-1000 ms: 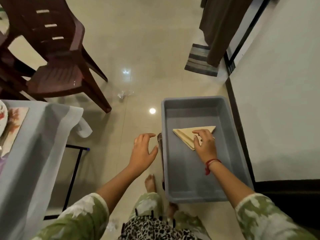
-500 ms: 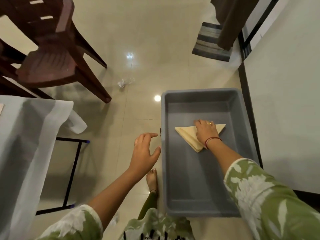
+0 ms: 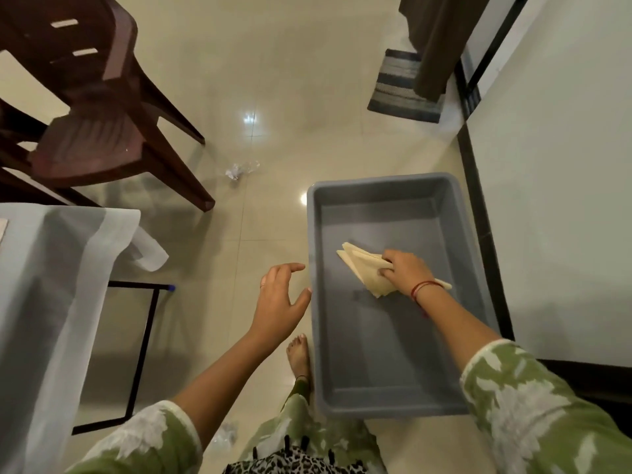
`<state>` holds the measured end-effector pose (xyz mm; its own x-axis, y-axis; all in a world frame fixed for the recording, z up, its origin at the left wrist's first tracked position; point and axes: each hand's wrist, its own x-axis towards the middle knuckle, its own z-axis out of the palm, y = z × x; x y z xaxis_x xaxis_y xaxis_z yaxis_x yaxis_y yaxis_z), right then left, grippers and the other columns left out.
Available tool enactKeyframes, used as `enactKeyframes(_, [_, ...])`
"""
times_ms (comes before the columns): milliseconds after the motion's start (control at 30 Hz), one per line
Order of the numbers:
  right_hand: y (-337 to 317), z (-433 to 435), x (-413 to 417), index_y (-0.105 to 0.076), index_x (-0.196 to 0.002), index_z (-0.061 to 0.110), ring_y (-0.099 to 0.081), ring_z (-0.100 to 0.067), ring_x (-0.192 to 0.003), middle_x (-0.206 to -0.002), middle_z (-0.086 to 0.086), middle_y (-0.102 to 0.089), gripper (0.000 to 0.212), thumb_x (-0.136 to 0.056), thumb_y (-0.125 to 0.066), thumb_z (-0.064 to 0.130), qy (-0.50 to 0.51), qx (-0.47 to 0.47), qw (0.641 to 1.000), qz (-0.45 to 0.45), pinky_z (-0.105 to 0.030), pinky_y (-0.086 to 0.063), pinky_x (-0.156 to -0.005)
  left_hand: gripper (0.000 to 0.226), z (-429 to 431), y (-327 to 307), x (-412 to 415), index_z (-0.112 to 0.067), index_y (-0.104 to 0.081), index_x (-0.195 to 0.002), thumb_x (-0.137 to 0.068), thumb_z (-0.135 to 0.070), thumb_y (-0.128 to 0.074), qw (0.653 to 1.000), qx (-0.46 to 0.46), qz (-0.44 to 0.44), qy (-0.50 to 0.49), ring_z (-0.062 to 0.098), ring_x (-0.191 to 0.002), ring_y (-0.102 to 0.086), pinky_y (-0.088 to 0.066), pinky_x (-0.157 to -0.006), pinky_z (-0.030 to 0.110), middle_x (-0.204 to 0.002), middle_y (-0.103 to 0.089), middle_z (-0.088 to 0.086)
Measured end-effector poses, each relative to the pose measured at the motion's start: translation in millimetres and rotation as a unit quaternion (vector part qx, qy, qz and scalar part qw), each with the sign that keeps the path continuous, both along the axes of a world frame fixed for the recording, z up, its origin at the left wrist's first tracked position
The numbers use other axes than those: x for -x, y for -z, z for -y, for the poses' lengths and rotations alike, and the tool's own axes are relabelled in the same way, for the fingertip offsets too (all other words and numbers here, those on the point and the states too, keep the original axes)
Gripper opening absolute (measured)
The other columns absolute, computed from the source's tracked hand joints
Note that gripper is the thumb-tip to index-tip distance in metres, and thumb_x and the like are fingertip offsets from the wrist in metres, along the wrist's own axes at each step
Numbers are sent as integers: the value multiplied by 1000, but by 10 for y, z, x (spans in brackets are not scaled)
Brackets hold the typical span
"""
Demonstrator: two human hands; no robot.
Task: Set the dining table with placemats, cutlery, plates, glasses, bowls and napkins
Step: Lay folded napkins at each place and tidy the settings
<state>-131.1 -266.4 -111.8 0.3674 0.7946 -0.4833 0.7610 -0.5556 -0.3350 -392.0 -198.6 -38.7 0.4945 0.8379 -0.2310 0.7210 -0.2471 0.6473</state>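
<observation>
A grey plastic bin (image 3: 393,401) sits on the floor to my right. Inside it, my right hand (image 3: 405,271) grips a stack of folded cream napkins (image 3: 360,265), whose tips fan out to the left and look lifted off the bin's bottom. My left hand (image 3: 278,299) hovers with fingers spread just outside the bin's left rim, holding nothing. The dining table (image 3: 41,302) with its white cloth is at the left edge; only a sliver of a placemat (image 3: 2,229) shows on it.
A dark brown plastic chair (image 3: 95,107) stands at the upper left beyond the table. A crumpled wrapper (image 3: 239,171) lies on the tiled floor. A striped mat (image 3: 398,87) and dark curtain (image 3: 434,39) are at the upper right, beside a white wall (image 3: 561,186). My bare foot (image 3: 299,357) is beside the bin.
My right hand went from lying flat on the napkins to closing around them; the stack has tilted and turned. The left hand stayed beside the bin rim.
</observation>
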Motion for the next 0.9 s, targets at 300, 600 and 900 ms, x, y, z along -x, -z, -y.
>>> enactKeyframes(300, [-327,230,123,-58,-106,14,-57,-29,-107,-115,-8,-62,19,-90,-56,24,-85,41,995,-42,-32,-41,-82,41,176,-273,-33,-25,-48,-130,-92,-32,-59,1000,1,4,16,16,-126,-40,-31,-97,22,-133,-46,-4])
enactKeyframes(600, [195,-383,-30,-57,-125,15,-46,-33,-120,-135,-10,-41,46,-83,-69,29,-144,92,985,16,-40,-40,-101,37,168,-55,174,-26,-49,-127,-92,-30,-60,1000,1,11,-18,11,-125,-38,-30,-96,22,-129,-46,-9])
enactKeyframes(900, [413,-400,32,-45,-123,19,-52,-29,-115,-123,-8,-56,46,-82,-67,23,-100,100,986,90,-40,-36,-96,34,-85,48,240,-27,-51,-124,-92,-29,-60,999,16,14,-44,10,-124,-39,-29,-95,22,-128,-46,-9])
